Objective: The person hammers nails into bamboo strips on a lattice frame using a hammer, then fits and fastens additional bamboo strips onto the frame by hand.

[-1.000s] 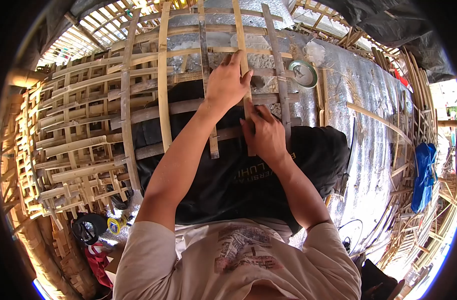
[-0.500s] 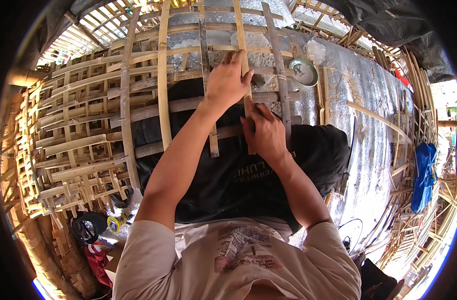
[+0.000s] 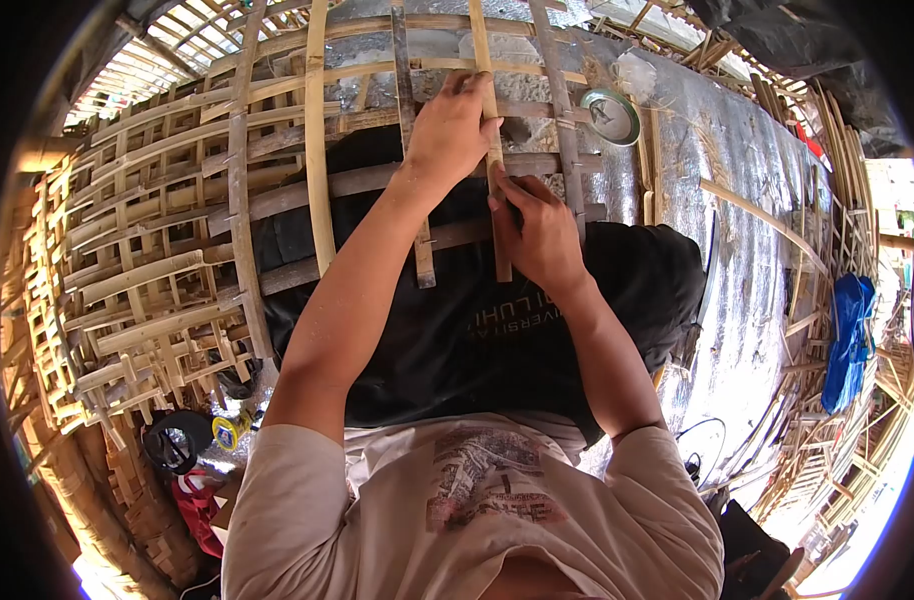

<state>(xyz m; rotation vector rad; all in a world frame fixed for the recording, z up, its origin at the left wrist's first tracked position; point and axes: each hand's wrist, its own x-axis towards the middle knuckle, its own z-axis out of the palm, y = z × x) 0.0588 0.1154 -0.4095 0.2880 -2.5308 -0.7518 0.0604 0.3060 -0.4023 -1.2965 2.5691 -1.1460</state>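
Observation:
A bamboo lattice (image 3: pixel 317 150) of crossed strips lies in front of me, its near part over my lap. My left hand (image 3: pixel 449 130) is closed on one lengthwise bamboo strip (image 3: pixel 481 40), fingers over it and thumb along its right side. Closer to me, my right hand (image 3: pixel 545 235) pinches the same strip near its lower end, thumb and index finger at its edge. Beside it on the left runs a darker lengthwise strip (image 3: pixel 424 265). Black cloth (image 3: pixel 407 350) with printed letters covers my lap below the lattice. Parts of the strip are hidden under my left fingers.
A round green-rimmed dish (image 3: pixel 611 117) sits right of the lattice on a silvery sheet (image 3: pixel 677 150). Woven bamboo panels (image 3: pixel 147 260) stand at left. A tape roll (image 3: pixel 227 432) and black round object (image 3: pixel 172 443) lie lower left. Blue cloth (image 3: pixel 849 340) hangs at right.
The whole view has shifted, so the lattice and both hands appear slightly higher. Both hands keep about the same places on the strip.

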